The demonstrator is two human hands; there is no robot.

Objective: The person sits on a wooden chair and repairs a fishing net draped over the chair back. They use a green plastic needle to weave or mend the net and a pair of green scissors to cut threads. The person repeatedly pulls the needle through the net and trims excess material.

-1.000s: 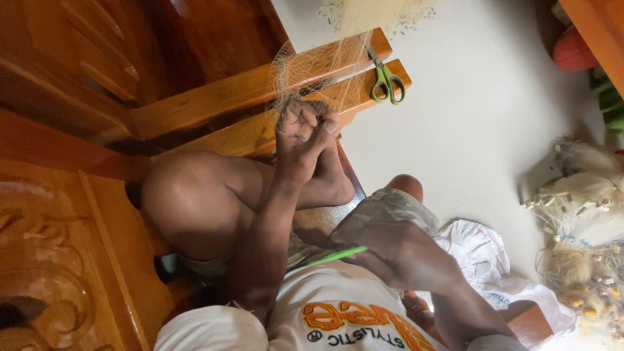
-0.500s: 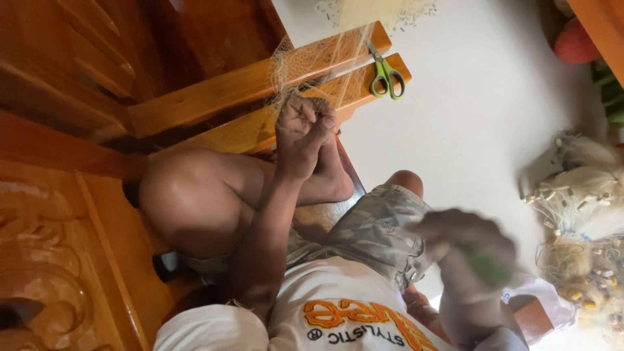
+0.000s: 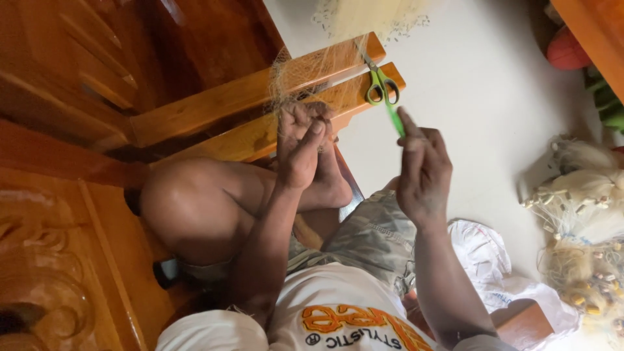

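My left hand [image 3: 302, 140] is closed on a fine pale fishing net [image 3: 312, 68] that drapes over two wooden bars [image 3: 214, 107], next to my raised foot. To its right, my right hand [image 3: 422, 166] is lifted and pinches a slim green netting needle [image 3: 395, 122], whose tip points up at the bars. Green-handled scissors [image 3: 379, 84] lie on the bars just above the needle. My bent knee [image 3: 188, 208] is at the left, below the bars.
Carved wooden furniture [image 3: 58, 214] fills the left side. A heap of pale net with small floats [image 3: 585, 214] lies on the white floor at the right. A white cloth or bag [image 3: 484, 253] sits beside my leg.
My right hand has risen from my lap to beside the net with the green needle in it. My left hand has stayed on the net.
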